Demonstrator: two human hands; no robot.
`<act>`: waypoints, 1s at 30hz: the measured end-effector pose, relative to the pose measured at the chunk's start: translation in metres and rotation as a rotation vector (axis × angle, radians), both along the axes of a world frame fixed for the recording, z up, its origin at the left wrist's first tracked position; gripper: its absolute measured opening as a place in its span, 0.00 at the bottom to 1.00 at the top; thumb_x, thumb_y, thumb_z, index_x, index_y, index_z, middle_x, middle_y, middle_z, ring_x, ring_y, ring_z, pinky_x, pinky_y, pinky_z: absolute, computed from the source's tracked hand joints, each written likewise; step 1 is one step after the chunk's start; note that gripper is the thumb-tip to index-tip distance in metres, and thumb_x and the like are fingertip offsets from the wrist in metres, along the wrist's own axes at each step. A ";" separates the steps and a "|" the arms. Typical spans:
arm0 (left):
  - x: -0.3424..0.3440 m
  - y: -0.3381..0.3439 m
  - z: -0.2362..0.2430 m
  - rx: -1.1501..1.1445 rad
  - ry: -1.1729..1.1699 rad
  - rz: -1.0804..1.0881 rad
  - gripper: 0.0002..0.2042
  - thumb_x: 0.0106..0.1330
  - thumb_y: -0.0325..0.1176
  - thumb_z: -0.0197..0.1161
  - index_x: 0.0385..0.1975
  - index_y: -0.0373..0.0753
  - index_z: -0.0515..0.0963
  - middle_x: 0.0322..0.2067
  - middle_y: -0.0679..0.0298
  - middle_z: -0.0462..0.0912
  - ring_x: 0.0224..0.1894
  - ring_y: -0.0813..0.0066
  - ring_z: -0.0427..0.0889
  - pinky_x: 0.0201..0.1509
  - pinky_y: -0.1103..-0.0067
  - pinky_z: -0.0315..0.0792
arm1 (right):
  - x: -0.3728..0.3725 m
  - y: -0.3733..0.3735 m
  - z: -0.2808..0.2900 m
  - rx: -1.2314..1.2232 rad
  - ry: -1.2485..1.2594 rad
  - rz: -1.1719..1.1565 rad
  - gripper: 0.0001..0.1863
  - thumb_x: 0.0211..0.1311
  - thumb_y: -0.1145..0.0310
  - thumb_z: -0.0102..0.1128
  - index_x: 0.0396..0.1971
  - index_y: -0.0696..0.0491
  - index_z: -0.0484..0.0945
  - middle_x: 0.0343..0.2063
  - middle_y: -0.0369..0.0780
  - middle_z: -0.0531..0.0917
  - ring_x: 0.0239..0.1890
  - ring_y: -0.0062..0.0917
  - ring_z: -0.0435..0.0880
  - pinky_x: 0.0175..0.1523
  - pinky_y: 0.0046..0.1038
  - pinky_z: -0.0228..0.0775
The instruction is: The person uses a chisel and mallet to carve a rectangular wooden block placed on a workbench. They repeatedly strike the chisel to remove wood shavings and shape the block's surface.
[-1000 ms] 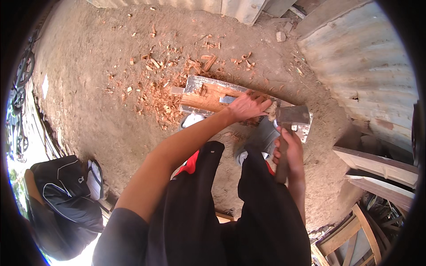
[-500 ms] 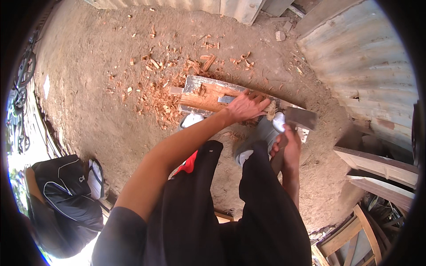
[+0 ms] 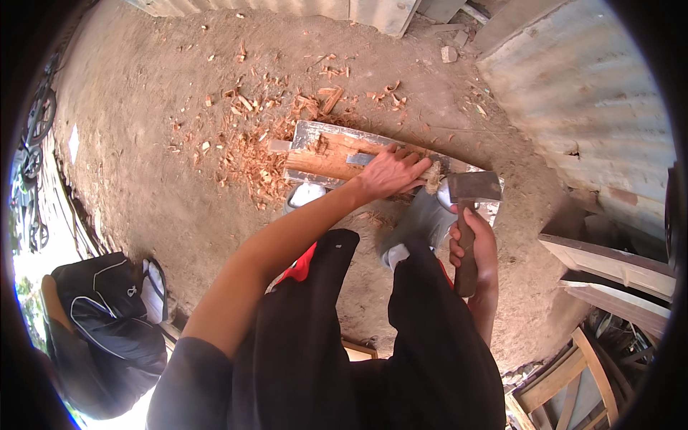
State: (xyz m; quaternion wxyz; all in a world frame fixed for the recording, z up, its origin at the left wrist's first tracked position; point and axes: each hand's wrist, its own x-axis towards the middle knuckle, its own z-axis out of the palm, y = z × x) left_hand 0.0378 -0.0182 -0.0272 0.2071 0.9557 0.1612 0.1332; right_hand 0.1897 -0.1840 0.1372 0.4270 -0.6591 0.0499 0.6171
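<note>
The chisel (image 3: 360, 159) lay low over the middle of the wooden board (image 3: 322, 162), its flat metal blade pointing toward the board's left end. The left hand (image 3: 393, 173) had its fingers bent together and clamped on the chisel's handle, whose pale, frayed butt stuck out toward the board's right end. Above that end, the right hand (image 3: 476, 244) had its fingers clamped around the handle of a hatchet (image 3: 475, 187); the dark head sat near the chisel's butt, with a small gap between them.

Well to the right of the board stood a drawer-like wooden box (image 3: 609, 267); its interior was too dark to make out. A curved wooden frame (image 3: 595, 373) leaned among clutter, nearer the wearer than the box.

The board's long edges showed flaking pale paint, and a grey boot (image 3: 421, 223) stood against the near one. Wood shavings (image 3: 266, 168) crowded its left end and spilled past its far edge, where dirt ground (image 3: 179, 79) spread widely. A corrugated metal sheet (image 3: 573, 107) bounded the space beyond the right end. Another person (image 3: 107, 315) in dark clothing sat well apart, to the board's left on the near side.
</note>
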 end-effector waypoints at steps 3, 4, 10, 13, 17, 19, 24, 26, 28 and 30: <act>0.000 0.006 -0.006 -0.044 -0.155 -0.050 0.22 0.66 0.46 0.66 0.54 0.40 0.72 0.41 0.60 0.82 0.48 0.57 0.84 0.50 0.61 0.76 | 0.003 0.001 -0.008 0.010 0.018 -0.098 0.20 0.78 0.53 0.48 0.58 0.51 0.72 0.25 0.32 0.71 0.14 0.16 0.65 0.16 0.22 0.59; 0.001 0.007 -0.007 -0.127 -0.105 -0.066 0.23 0.66 0.45 0.66 0.54 0.39 0.71 0.41 0.59 0.82 0.46 0.55 0.85 0.48 0.61 0.77 | 0.003 0.001 -0.010 0.012 0.022 -0.108 0.20 0.78 0.53 0.48 0.59 0.51 0.72 0.25 0.32 0.71 0.14 0.16 0.65 0.16 0.22 0.59; 0.011 0.013 0.019 -0.337 0.108 -0.011 0.20 0.67 0.40 0.64 0.51 0.35 0.69 0.38 0.51 0.82 0.37 0.49 0.87 0.34 0.60 0.79 | -0.006 -0.010 -0.017 -0.026 0.068 -0.118 0.21 0.77 0.52 0.51 0.59 0.50 0.72 0.24 0.32 0.71 0.14 0.15 0.65 0.16 0.21 0.58; 0.007 0.015 0.013 -0.273 -0.136 0.058 0.18 0.68 0.40 0.63 0.49 0.35 0.68 0.36 0.51 0.82 0.37 0.49 0.86 0.34 0.59 0.79 | -0.015 -0.011 -0.018 -0.047 0.056 -0.065 0.24 0.74 0.50 0.53 0.59 0.52 0.70 0.25 0.34 0.71 0.15 0.18 0.66 0.17 0.24 0.57; -0.017 0.023 0.021 -0.252 -0.188 -0.022 0.16 0.67 0.39 0.63 0.45 0.37 0.66 0.33 0.51 0.81 0.34 0.47 0.85 0.34 0.58 0.78 | -0.013 -0.016 -0.020 -0.028 0.089 -0.068 0.24 0.74 0.51 0.53 0.60 0.52 0.70 0.25 0.34 0.71 0.15 0.18 0.66 0.17 0.24 0.57; -0.024 0.027 0.024 -0.283 -0.227 -0.023 0.16 0.66 0.39 0.63 0.43 0.37 0.65 0.32 0.51 0.81 0.32 0.45 0.84 0.33 0.58 0.77 | -0.009 -0.018 -0.021 -0.017 0.081 -0.081 0.24 0.75 0.51 0.53 0.60 0.52 0.70 0.25 0.34 0.71 0.15 0.19 0.66 0.17 0.24 0.58; -0.030 0.018 0.031 -0.345 -0.146 -0.037 0.19 0.62 0.40 0.65 0.44 0.37 0.66 0.32 0.51 0.80 0.34 0.48 0.84 0.36 0.60 0.78 | -0.008 -0.018 -0.019 -0.008 0.068 -0.101 0.21 0.76 0.53 0.52 0.59 0.51 0.71 0.25 0.32 0.70 0.14 0.16 0.65 0.16 0.22 0.58; -0.025 0.009 0.038 -0.363 -0.190 -0.093 0.20 0.61 0.40 0.67 0.46 0.37 0.67 0.35 0.51 0.80 0.37 0.49 0.84 0.38 0.61 0.78 | -0.007 -0.020 -0.019 -0.012 0.071 -0.115 0.21 0.76 0.52 0.52 0.59 0.50 0.72 0.25 0.32 0.70 0.14 0.16 0.65 0.16 0.21 0.58; -0.018 0.003 0.046 -0.335 -0.325 -0.199 0.22 0.60 0.40 0.67 0.48 0.36 0.67 0.38 0.51 0.80 0.40 0.51 0.84 0.41 0.62 0.78 | -0.004 -0.023 -0.023 -0.017 0.081 -0.101 0.23 0.75 0.50 0.53 0.59 0.51 0.71 0.25 0.34 0.71 0.15 0.18 0.66 0.17 0.24 0.58; -0.013 -0.003 0.033 -0.311 -0.359 -0.214 0.22 0.59 0.39 0.68 0.49 0.35 0.69 0.41 0.52 0.78 0.42 0.51 0.83 0.43 0.62 0.78 | -0.006 -0.021 -0.024 -0.028 0.090 -0.096 0.24 0.75 0.50 0.53 0.59 0.51 0.71 0.25 0.33 0.71 0.15 0.18 0.66 0.17 0.23 0.57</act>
